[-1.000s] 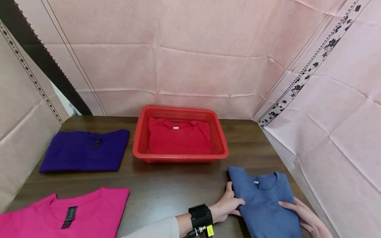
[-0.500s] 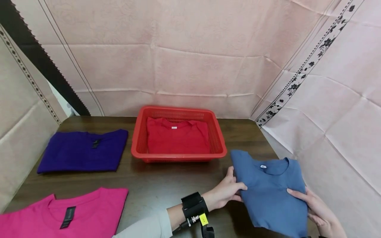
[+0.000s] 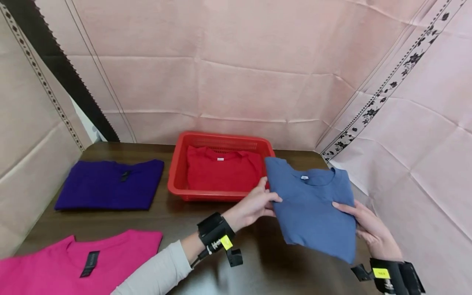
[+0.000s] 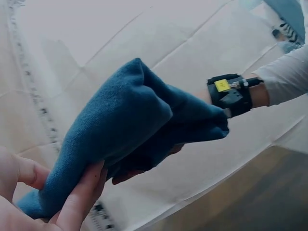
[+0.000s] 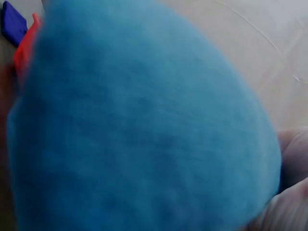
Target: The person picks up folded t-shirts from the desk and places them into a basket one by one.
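Folded blue shirt (image 3: 313, 209) held up beside the red basket (image 3: 210, 196)

The left hand (image 3: 256, 204) grips the blue shirt by its edge nearer the basket, cloth pinched between thumb and fingers. The right hand (image 3: 372, 229) grasps the opposite edge, its thumb lying on the front and its fingers behind. Each wrist wears a black band, the left band (image 3: 215, 229) and the right band (image 3: 398, 274), both with a yellow label.

The shirt is above the counter (image 3: 177, 221), to the right of the basket and tilted, collar end away from the person. In the head view its corner overlaps the basket's right rim; whether they touch, I cannot tell.

Inside the basket lies a folded red shirt (image 3: 223, 174), white tag at the collar. Left of the basket is a folded purple shirt (image 3: 110, 184); to the basket's front left, nearer the person, a pink shirt (image 3: 121, 250) with a dark tag. Pale pink cloth (image 3: 239, 90) hangs behind the basket.
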Demonstrator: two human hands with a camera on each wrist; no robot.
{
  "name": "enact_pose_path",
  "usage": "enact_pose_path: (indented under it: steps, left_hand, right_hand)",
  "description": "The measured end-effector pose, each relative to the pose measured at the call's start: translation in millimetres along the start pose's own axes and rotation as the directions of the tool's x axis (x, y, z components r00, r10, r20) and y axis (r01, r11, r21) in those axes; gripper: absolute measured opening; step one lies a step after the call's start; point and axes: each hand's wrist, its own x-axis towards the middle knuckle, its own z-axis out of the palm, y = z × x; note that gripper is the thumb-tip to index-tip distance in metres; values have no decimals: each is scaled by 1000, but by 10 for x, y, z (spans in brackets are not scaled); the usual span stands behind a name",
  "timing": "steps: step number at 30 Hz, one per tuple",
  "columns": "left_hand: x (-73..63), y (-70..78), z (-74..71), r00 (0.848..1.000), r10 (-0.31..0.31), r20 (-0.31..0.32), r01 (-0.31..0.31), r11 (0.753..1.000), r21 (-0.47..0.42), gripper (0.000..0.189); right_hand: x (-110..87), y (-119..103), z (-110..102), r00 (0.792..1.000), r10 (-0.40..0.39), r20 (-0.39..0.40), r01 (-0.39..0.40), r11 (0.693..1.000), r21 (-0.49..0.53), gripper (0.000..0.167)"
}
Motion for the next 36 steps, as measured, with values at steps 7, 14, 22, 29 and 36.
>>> enact_pose_path:
  steps: [7,14,22,29,36]
  left_hand:
    - [-56,372,-379,996,49,-72,-47,999,26,89]
    - [-58,690,-834,982,70,-178,-67,998,22,85]
    - [10,938,-1338,947,114,-299,-81,989,120,67]
    - [56,908,-1665,916,129,-380,-36,970,242,64]
    - [46,746,-1872,896,141,-422,32,925,378,63]
  right_hand:
    - [592,-270,407,987,144,-77,-127,973,194,68]
    - [1230,-413,718,992,121,-27,-109,955,277,74]
    - [1921,-475,1020,985,167,43,-172,930,324,77]
    - [2336,-359,1213,986,161,52,-169,917,361,67]
    - [2602,-207,1327,986,156,58,-166,943,289,71]
